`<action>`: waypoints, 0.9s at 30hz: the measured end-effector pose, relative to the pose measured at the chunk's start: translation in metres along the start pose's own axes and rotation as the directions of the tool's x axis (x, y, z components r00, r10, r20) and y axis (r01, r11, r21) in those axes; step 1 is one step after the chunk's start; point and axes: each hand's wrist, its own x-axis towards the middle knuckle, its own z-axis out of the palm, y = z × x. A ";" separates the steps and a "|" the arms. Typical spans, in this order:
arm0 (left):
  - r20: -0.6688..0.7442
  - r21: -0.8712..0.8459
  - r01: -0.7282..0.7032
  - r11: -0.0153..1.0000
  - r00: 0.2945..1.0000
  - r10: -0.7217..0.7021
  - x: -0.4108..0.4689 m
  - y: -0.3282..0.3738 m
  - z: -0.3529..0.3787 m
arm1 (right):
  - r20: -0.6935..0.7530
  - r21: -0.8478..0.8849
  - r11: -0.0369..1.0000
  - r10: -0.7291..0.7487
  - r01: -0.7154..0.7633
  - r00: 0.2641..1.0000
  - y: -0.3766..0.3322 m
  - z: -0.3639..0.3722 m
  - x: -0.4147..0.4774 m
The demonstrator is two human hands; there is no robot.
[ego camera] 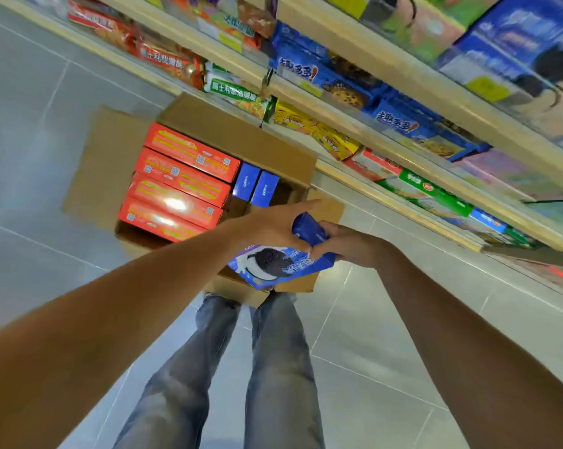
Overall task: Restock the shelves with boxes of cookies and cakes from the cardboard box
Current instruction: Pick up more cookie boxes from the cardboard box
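The left hand and right hand both grip a blue cookie box just above the open cardboard box, on the floor beside the shelves

Faded blue-grey denim jeans
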 end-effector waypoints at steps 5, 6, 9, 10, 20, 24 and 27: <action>-0.034 0.014 -0.047 0.999 0.998 0.047 -0.069 0.065 -0.037 | -0.204 0.065 0.989 -0.115 0.131 0.972 -0.036 0.025 -0.080; -0.032 -0.078 -0.017 0.997 0.999 0.015 -0.084 0.072 -0.045 | -0.212 0.117 0.980 -0.132 0.159 0.968 -0.043 0.027 -0.095; -0.047 -0.377 0.042 0.925 0.997 -0.064 -0.138 0.102 -0.070 | -0.176 0.107 0.976 -0.168 0.188 0.970 -0.064 0.029 -0.149; -0.034 -0.463 0.044 0.885 0.997 -0.068 -0.153 0.112 -0.079 | -0.164 0.060 0.982 -0.168 0.180 0.972 -0.073 0.028 -0.171; -0.460 0.407 -0.212 0.889 0.793 0.400 -0.257 0.289 -0.153 | -0.413 -0.470 0.840 -0.480 0.270 0.774 -0.167 0.026 -0.364; -0.177 0.726 -0.108 0.679 0.925 0.336 -0.310 0.376 -0.159 | -0.393 -0.633 0.737 -0.570 0.238 0.721 -0.208 0.038 -0.434; -0.098 0.795 -0.059 0.604 0.969 0.225 -0.347 0.425 -0.165 | -0.398 -0.742 0.642 -0.652 0.192 0.645 -0.239 0.047 -0.487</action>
